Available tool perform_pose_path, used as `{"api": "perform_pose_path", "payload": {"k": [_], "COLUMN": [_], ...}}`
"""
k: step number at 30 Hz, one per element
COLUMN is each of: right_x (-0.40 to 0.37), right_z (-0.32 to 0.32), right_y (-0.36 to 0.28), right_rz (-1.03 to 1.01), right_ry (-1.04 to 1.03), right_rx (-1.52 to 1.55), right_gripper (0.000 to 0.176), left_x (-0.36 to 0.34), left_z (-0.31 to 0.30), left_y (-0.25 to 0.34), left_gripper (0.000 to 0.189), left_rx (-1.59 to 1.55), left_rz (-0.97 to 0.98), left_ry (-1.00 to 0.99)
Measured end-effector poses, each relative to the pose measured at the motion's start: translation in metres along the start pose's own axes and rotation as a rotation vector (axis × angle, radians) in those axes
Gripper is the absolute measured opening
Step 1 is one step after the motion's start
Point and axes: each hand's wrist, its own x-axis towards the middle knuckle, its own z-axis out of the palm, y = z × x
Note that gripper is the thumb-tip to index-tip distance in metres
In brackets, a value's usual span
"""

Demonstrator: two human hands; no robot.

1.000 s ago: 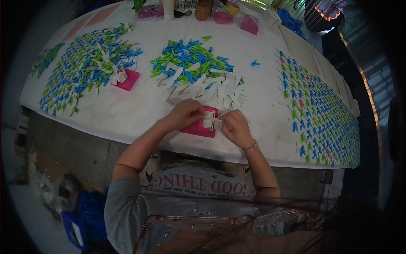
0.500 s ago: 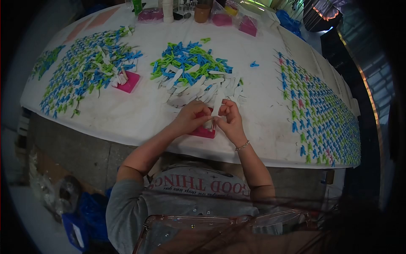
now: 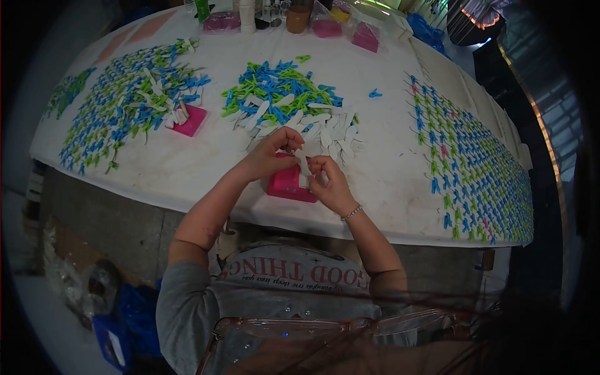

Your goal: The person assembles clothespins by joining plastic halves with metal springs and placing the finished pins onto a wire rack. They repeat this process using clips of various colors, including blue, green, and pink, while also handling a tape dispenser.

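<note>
Over a pink block near the table's front edge, my left hand and my right hand work close together. Between their fingertips is a small white piece, upright above the block. Fingers of my left hand are curled and pinch its upper part. My right hand, with a bracelet on the wrist, pinches at its right side. Just beyond lie loose white pieces and a heap of blue and green clips.
Rows of clips cover the right side of the table. More clips spread at the left, beside a second pink block. Bottles, a brown cup and bagged pink items stand at the back.
My left hand has moved up and slightly left, and my right hand slightly down and left. More of the pink block shows. The white piece between the hands sits lower and further left.
</note>
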Motion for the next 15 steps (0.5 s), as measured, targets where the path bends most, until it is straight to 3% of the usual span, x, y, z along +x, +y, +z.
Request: {"api": "perform_pose_path", "payload": {"k": [2, 4, 7, 9, 15], "right_x": [-0.003, -0.006, -0.009, -0.011, -0.014], "right_z": [-0.007, -0.014, -0.024, -0.029, -0.049], "right_y": [0.003, 0.009, 0.015, 0.013, -0.004], "right_rz": [0.009, -0.169, -0.147, -0.153, -0.131], "right_ry": [-0.019, -0.017, -0.077, -0.075, -0.031], "right_rx": [-0.076, -0.304, -0.347, -0.378, -0.443], "right_gripper": [0.033, 0.034, 0.037, 0.037, 0.039], "left_x": [-0.006, -0.01, -0.012, -0.01, -0.004], "left_z": [-0.001, 0.003, 0.011, 0.016, 0.035], "left_y": [-0.002, -0.006, -0.018, -0.018, -0.018], "left_gripper": [0.036, 0.035, 0.03, 0.027, 0.024], "left_rx": [0.054, 0.108, 0.144, 0.364, 0.648], "left_rz": [-0.012, -0.022, -0.04, 0.034, 0.271], "left_ry": [-0.013, -0.024, -0.012, -0.025, 0.024]}}
